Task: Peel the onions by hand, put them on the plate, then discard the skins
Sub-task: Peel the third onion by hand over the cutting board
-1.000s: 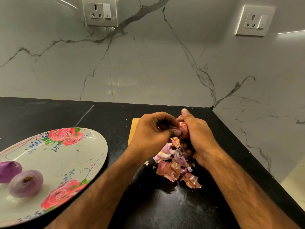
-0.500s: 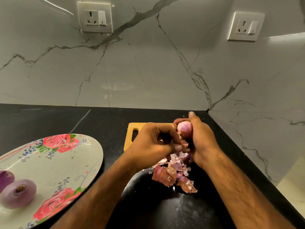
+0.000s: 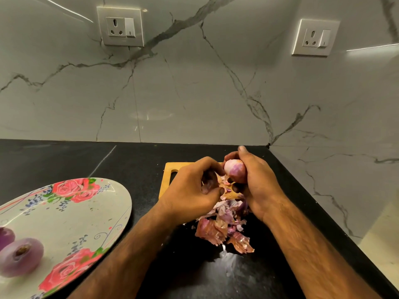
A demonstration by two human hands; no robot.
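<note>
My right hand (image 3: pixel 257 182) grips a small, mostly peeled pink onion (image 3: pixel 234 170) above the black counter. My left hand (image 3: pixel 194 190) is just left of it, fingers curled and pinching a strip of onion skin (image 3: pixel 222 183) that hangs off the onion's underside. Below both hands a pile of loose onion skins (image 3: pixel 222 227) lies on the counter. At the left stands a floral plate (image 3: pixel 69 216) carrying two peeled purple onions (image 3: pixel 20 256), one cut off by the frame edge (image 3: pixel 5 237).
A wooden cutting board (image 3: pixel 170 175) lies behind my hands, mostly hidden. The black counter (image 3: pixel 133 160) meets marble walls at the back and right, forming a corner. Two wall sockets (image 3: pixel 121 25) sit above. The counter's right edge drops off at the lower right.
My right hand has lifted and turned the onion so more pale flesh shows. My left hand has pulled skin down and away. The view tilted, shifting the plate lower left.
</note>
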